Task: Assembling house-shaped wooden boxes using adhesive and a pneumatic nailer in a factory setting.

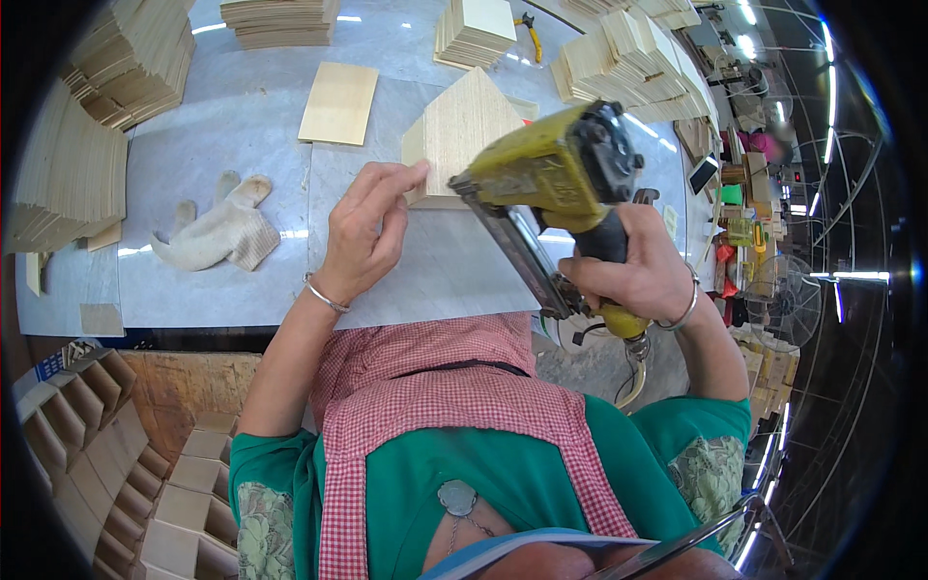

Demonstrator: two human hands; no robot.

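My right hand (640,261) is wrapped round the dark grip of a yellow nail gun (546,169), with an air hose (633,382) running from its handle end. The tool's nose is over the lower part of a pale, house-shaped wooden box (469,111); whether it touches the wood I cannot tell. My left hand (369,224) has its fingers stretched out, fingertips at the box's left edge, holding nothing. Part of the box is hidden behind the nail gun. Beyond my left hand lies a flat wooden panel (338,101).
White work gloves (222,232) lie on the grey table (213,304). Stacks of wooden panels (63,164) stand at the left, others (628,63) at the back right. Yellow-handled pliers (533,41) lie at the back. Wooden boxes (193,483) are piled below, left; a fan (781,300) stands right.
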